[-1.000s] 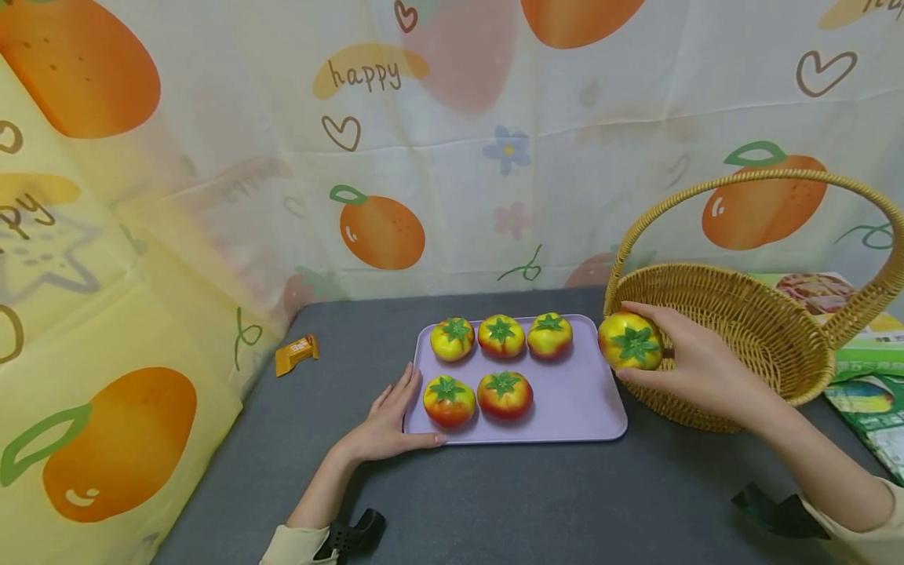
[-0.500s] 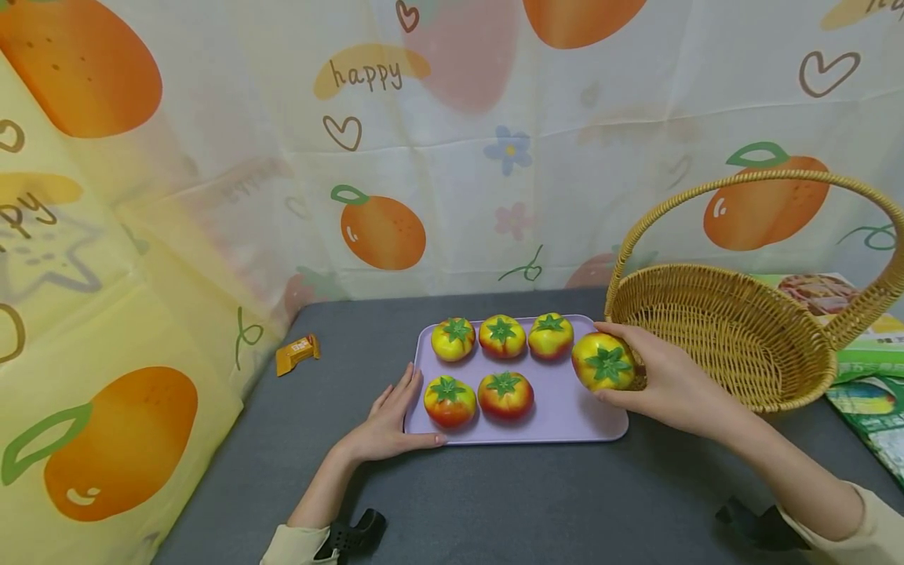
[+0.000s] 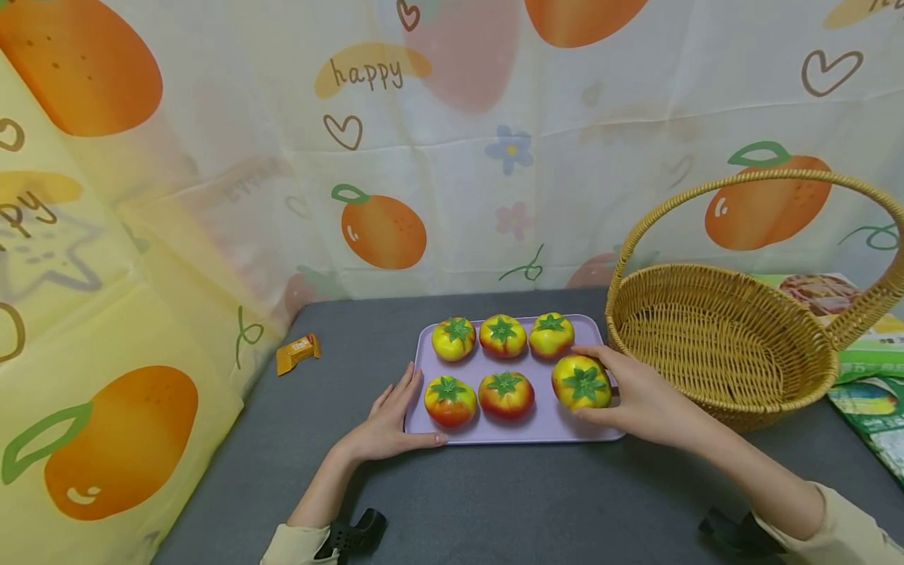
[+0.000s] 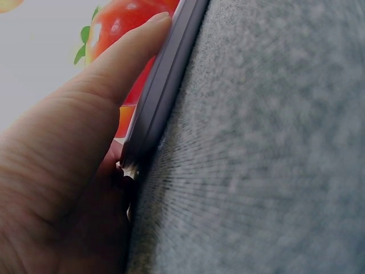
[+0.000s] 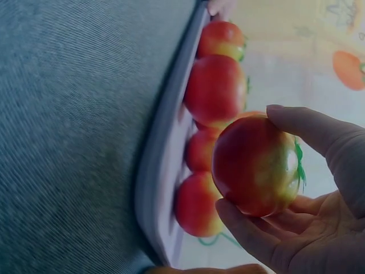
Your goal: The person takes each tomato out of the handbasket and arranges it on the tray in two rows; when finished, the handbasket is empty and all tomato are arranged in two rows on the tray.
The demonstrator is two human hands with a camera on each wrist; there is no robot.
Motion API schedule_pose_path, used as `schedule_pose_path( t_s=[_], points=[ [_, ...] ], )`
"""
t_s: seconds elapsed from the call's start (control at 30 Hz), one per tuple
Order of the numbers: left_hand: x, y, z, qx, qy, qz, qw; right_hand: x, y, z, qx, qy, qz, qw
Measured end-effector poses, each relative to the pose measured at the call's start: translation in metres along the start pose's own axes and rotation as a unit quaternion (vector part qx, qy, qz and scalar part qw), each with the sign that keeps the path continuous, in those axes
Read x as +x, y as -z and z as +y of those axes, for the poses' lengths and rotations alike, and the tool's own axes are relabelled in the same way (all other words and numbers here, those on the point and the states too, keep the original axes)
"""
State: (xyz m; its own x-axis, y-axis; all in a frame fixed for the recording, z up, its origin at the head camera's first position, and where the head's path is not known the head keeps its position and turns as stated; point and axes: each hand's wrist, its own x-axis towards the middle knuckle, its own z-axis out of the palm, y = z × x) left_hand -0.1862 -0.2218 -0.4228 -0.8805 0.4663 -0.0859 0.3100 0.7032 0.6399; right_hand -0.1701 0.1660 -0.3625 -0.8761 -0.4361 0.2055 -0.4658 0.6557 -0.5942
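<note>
In my right hand (image 3: 646,396) I hold a yellow-and-red tomato (image 3: 581,382) with a green star-shaped top, pinched between thumb and fingers. It hangs over the right part of the lilac tray (image 3: 558,420); the right wrist view shows its red underside (image 5: 251,165). Several similar tomatoes lie on the tray: a back row of three, such as the middle one (image 3: 502,337), and two in front, the nearer-left one (image 3: 450,402) and its neighbour (image 3: 505,395). My left hand (image 3: 384,428) rests at the tray's left front corner, fingers straight along the side and thumb (image 4: 122,63) on the front rim.
A wicker basket (image 3: 720,337) with a tall handle stands right of the tray, nothing inside it. Green printed packages (image 3: 872,400) lie beyond it. A small orange-wrapped candy (image 3: 297,354) sits on the dark grey table (image 3: 494,502) at left. A fruit-print cloth (image 3: 452,173) hangs behind.
My right hand has carried the tomato leftward and toward me, from the basket's near-left rim to over the tray's right side. The left hand and the tray have stayed in place.
</note>
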Motion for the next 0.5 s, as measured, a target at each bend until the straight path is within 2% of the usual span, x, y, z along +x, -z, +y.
schedule_pose_path(
  t_s=[0.5],
  points=[
    [0.000,0.000,0.000,0.005,0.010,-0.005,0.9999,0.005,-0.018,0.009,0.021,0.000,-0.028,0.9994]
  ],
)
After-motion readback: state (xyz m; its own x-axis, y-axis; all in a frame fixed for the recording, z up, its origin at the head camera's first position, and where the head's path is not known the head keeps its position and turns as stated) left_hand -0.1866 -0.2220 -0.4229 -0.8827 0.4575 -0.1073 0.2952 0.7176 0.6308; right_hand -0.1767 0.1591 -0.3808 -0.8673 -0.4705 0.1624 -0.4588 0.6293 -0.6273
